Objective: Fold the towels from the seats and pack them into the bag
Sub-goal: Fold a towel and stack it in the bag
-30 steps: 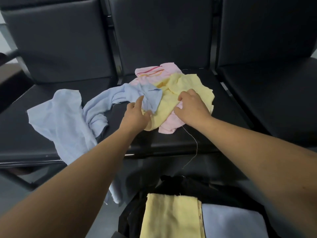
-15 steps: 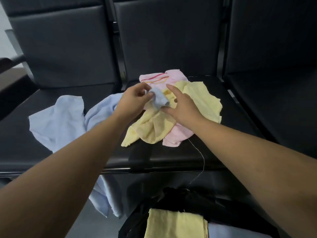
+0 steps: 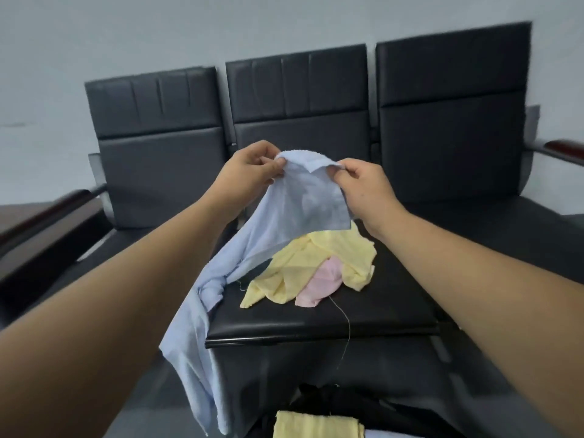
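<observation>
I hold a light blue towel (image 3: 294, 210) up in the air above the middle seat (image 3: 363, 308). My left hand (image 3: 249, 172) pinches its top edge on the left, and my right hand (image 3: 363, 184) pinches the same edge on the right. The rest of the blue towel trails down over the seat's front left edge. Under it on the seat lie a crumpled yellow towel (image 3: 316, 267) and a pink towel (image 3: 322, 282). At the bottom, a black bag (image 3: 331, 403) holds a folded yellow towel (image 3: 313, 426).
Three black padded seats stand in a row against a grey wall. The left seat (image 3: 104, 248) and right seat (image 3: 493, 222) have brown armrests at the outer sides. A loose thread (image 3: 346, 324) hangs off the middle seat's front edge.
Both hands have lifted the blue towel off the pile and raised it, spreading its top edge between them. My view has tilted up, showing the seat backs and the wall.
</observation>
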